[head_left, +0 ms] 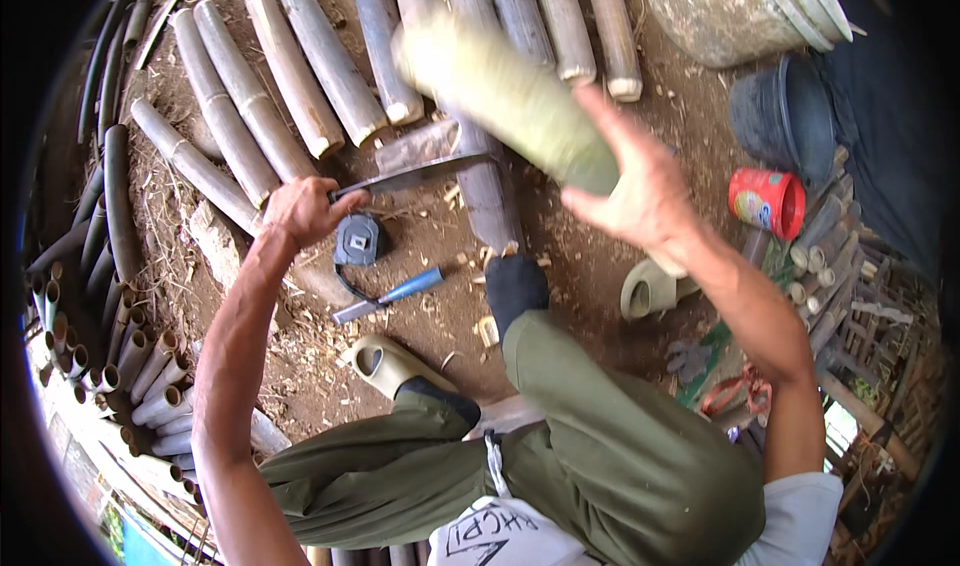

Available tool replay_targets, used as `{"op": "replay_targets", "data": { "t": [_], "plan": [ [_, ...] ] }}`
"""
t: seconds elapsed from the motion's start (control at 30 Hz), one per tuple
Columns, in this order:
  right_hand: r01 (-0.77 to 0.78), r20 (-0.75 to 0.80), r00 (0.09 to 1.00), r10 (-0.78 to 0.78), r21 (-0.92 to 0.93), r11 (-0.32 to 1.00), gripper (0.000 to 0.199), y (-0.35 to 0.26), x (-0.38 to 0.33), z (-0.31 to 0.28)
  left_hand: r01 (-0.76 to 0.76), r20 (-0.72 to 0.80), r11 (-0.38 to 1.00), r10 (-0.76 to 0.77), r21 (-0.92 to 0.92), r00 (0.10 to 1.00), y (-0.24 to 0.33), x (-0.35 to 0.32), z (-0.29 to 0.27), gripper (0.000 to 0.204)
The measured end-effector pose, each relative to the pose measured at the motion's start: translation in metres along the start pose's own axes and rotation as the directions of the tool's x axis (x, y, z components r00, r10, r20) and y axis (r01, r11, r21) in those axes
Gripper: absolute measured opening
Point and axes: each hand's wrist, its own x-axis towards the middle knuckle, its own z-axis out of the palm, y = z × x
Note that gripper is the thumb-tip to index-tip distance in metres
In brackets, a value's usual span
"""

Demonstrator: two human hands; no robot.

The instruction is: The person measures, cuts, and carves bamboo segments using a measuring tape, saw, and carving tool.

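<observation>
My left hand (300, 210) is closed round the handle of a large knife (425, 174). Its long dark blade points right, lying across a bamboo pole (488, 204) and over a short log piece (412, 146). Above the pole, my right hand (640, 181) grips the near end of a thick, pale green-yellow club-like piece (510, 96). Motion blurs that piece, so its material is unclear. My dark-socked foot (516, 284) is against the pole's near end. Just below my left hand are a black tape measure (358, 240) and a blue-handled chisel-like tool (395, 294).
Several bamboo poles (325, 61) lie across the far ground. Cut bamboo tubes (150, 396) are stacked at left. On the right stand a large dirty bucket (715, 16), a dark bucket (775, 116) and a red tub (765, 204). Tan clogs (385, 364) lie among wood chips.
</observation>
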Motion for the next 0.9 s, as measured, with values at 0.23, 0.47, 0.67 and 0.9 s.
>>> {"op": "replay_targets", "data": {
  "t": [0.23,0.47,0.67,0.9],
  "plan": [
    [0.020,0.088,0.996,-0.013,-0.074,0.997,0.102,0.015,-0.012,0.003,-0.019,0.035,1.000,0.019,0.002,0.999,0.002,0.012,0.000,0.065],
    [0.189,-0.332,0.940,-0.072,0.334,0.924,0.074,-0.023,0.033,-0.036,0.058,0.168,0.997,-0.048,-0.055,0.985,-0.007,0.009,0.000,0.074],
    [-0.187,0.500,0.828,0.252,-0.178,0.966,0.092,-0.001,-0.005,0.012,0.068,0.316,0.994,-0.036,-0.090,0.948,-0.008,0.022,0.007,0.079],
    [0.065,-0.214,0.977,0.000,0.297,0.953,0.099,0.002,-0.001,-0.031,-0.266,-0.529,0.959,0.274,0.093,0.803,0.002,-0.059,0.069,0.029]
  ]
}}
